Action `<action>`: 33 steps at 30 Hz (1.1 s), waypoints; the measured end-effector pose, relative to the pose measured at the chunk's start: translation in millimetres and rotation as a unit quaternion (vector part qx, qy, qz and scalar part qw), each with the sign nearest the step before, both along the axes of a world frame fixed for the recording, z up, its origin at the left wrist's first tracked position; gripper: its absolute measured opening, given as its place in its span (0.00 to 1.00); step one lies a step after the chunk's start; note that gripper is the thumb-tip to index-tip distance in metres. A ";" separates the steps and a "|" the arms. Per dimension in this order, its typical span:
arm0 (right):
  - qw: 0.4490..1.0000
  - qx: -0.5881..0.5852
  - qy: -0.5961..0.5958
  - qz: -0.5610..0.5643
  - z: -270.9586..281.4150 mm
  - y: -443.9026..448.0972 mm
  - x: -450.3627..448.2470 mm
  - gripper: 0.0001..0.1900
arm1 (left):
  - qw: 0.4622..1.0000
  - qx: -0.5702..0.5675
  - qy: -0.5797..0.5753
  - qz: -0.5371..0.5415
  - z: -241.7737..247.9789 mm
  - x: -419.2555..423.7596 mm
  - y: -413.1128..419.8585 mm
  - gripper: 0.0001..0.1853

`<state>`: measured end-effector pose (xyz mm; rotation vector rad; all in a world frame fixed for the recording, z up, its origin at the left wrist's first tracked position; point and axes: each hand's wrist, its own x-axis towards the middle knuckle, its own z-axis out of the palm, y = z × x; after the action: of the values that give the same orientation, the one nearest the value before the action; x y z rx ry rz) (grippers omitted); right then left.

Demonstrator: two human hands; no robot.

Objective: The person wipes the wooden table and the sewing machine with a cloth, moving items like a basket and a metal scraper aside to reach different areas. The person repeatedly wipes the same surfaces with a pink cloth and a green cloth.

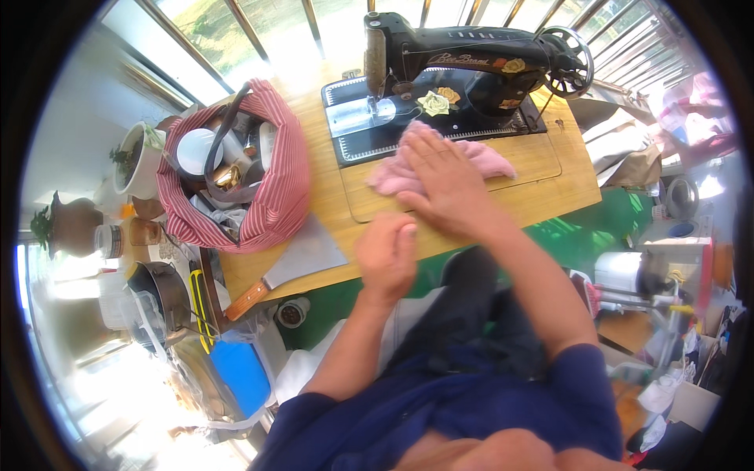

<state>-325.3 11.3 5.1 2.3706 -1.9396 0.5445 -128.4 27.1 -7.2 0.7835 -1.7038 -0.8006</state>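
Note:
My right hand (445, 182) lies flat over a crumpled pink cloth (489, 158), pressing it against the wooden sewing table (315, 200). The cloth touches the front edge of a black sewing machine's bed (368, 147). Nearer to me, my left hand (386, 253) is curled into a fist at the table's front edge, and nothing shows in it. The machine's black arm (471, 50) bears gold lettering and flower decals, with a spoked handwheel (568, 62) at its right end.
A red-and-white striped fabric bag (288, 176) full of small items stands left on the table. Before it lies a wide-bladed scraper (306, 253), its wooden handle over the edge. Potted plants (138, 159) and a metal pot (168, 294) are farther left. Metal bars (312, 26) line the window.

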 end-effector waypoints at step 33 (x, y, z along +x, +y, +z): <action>0.979 0.062 0.045 -0.188 6.7 34.8 -66.7 0.48 | 1.000 0.024 -0.015 0.003 -5.9 0.8 1.1 0.04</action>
<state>-392.1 46.1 11.8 1.9679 -2.3571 0.2948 -127.6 28.2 -13.1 0.8366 -1.7130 -0.8317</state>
